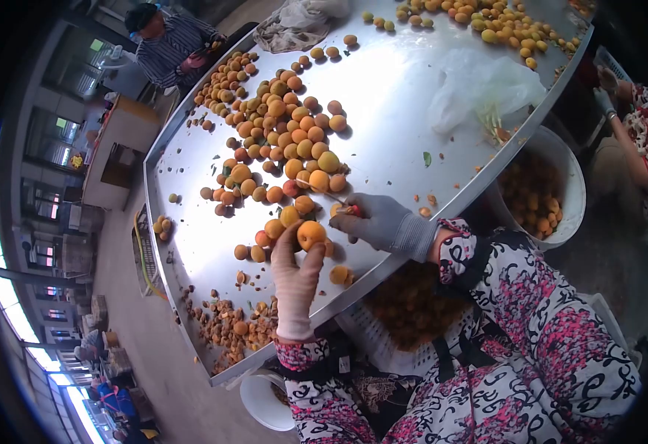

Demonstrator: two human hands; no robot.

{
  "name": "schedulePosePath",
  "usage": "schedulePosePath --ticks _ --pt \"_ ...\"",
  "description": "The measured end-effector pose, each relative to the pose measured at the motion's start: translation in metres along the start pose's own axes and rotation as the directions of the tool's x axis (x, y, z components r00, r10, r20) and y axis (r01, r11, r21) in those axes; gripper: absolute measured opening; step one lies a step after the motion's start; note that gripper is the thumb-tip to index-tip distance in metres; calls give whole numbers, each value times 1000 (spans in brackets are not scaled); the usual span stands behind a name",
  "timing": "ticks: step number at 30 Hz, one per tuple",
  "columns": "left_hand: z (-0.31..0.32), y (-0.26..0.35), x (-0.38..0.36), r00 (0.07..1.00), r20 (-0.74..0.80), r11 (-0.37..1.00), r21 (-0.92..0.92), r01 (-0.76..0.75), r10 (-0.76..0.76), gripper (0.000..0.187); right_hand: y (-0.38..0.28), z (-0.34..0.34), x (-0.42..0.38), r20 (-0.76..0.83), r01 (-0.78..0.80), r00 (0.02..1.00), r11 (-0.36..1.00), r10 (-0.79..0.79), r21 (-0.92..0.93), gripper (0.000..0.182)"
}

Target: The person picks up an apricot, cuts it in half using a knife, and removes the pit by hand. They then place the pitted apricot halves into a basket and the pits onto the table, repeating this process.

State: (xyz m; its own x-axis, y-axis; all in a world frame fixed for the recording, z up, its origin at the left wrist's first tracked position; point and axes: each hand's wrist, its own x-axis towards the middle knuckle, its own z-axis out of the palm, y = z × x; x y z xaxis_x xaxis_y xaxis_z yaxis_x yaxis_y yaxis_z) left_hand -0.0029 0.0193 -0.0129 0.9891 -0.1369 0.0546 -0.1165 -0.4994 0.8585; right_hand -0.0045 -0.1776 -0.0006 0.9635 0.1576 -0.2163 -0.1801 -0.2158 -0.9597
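My left hand (296, 277), in a pale glove, pinches an orange apricot (311, 234) between thumb and fingers above the metal table (383, 140). My right hand (387, 226), in a grey glove, is closed around a slim metal tool with a red handle (353, 211). The tool's thin end points up and left, over the apricots; its exact kind is hard to make out. A big pile of whole apricots (294, 140) spreads just beyond both hands. Close to my right wrist, an opened apricot piece (341, 275) lies by the table edge.
Pits and scraps (235, 325) lie at the near left corner. A plastic bag (479, 92) and cloth (298, 22) rest on the table. A white bucket (572, 200) of apricot pieces stands right; a crate (413, 359) sits below. Co-workers (172, 48) (638, 140) are at the sides.
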Motion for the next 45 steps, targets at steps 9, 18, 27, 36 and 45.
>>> schedulePosePath --ticks 9,18,27,36,45 --pt "32 60 -15 994 101 906 -424 -1 48 48 -15 -7 -12 241 -316 947 753 212 578 41" --pt "11 57 -11 973 192 751 -623 220 -126 53 -22 -22 -24 48 69 996 979 -79 192 40" --pt "13 51 -22 919 392 592 -729 343 -50 64 -7 -11 -28 121 305 944 951 -308 40 40" --pt "17 33 -20 876 481 524 -734 432 -49 62 -7 -4 -32 82 254 967 952 -243 -173 40" --pt "21 64 -13 931 295 771 -534 347 -215 39 -14 -9 -24 11 152 986 883 -164 -445 38"
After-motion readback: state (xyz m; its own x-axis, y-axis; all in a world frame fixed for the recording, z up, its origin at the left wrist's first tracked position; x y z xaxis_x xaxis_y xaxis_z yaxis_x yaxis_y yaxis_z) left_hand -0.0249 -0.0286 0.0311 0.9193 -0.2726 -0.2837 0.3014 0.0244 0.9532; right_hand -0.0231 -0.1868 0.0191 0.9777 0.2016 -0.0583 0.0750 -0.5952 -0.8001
